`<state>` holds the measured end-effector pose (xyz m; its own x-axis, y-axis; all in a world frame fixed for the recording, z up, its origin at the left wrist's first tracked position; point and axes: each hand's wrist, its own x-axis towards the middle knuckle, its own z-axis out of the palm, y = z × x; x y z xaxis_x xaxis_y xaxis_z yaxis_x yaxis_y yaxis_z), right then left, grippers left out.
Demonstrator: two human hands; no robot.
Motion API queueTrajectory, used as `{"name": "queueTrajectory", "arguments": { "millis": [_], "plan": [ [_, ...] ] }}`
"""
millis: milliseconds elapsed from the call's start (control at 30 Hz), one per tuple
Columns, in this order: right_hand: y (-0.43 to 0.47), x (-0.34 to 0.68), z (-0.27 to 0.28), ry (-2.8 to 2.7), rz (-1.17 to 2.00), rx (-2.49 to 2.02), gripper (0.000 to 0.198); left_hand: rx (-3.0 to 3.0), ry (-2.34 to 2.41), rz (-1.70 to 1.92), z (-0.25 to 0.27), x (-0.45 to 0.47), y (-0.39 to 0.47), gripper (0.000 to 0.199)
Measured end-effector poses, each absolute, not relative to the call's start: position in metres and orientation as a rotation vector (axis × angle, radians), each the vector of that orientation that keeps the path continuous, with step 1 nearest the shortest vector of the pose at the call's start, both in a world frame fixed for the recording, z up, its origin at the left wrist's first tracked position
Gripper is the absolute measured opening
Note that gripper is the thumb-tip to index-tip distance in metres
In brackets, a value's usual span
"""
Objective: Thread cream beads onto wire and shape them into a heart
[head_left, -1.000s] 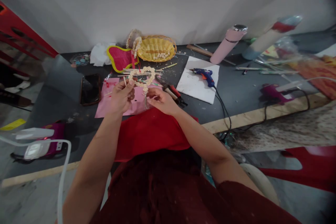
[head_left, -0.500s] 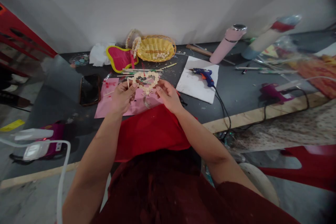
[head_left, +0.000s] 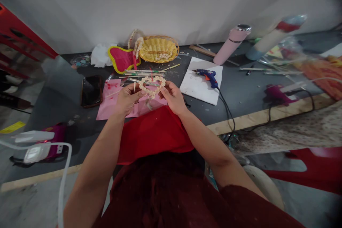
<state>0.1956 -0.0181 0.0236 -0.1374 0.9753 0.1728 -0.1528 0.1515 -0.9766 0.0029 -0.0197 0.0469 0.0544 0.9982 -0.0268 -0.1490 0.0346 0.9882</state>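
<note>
Between my two hands is a heart-shaped ornament [head_left: 152, 94] studded with small cream pieces, with a red loop at its top. My left hand [head_left: 128, 99] pinches its left side between thumb and fingers; a short pale stick [head_left: 134, 86] stands up by those fingers. On the opposite side my right hand [head_left: 171, 96] grips the edge. The ornament is held above a pink sheet [head_left: 108, 108] on the dark table. Thin sticks [head_left: 141, 73] lie just beyond it. What is under my fingers is hidden.
A yellow wicker basket [head_left: 157, 48] with small pale bits stands behind, beside a pink-and-yellow padded shape [head_left: 121, 60]. Rightward, a blue glue gun [head_left: 207, 76] rests on a white board [head_left: 191, 89], its cord trailing over the edge. A pink flask [head_left: 231, 44] and a phone [head_left: 91, 91] also stand about.
The heart ornament has shifted slightly right and tilted to face me more squarely. Both hands keep their hold and have moved a little with it.
</note>
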Motion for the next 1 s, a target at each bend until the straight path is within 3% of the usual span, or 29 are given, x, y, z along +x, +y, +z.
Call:
{"name": "queueTrajectory", "arguments": {
  "millis": [1000],
  "plan": [
    [-0.0175, 0.1952, 0.0222, -1.277, 1.265, -0.858, 0.041, 1.145, 1.047, 1.192, 0.0499, 0.0045, -0.0217, 0.030]
  ]
}}
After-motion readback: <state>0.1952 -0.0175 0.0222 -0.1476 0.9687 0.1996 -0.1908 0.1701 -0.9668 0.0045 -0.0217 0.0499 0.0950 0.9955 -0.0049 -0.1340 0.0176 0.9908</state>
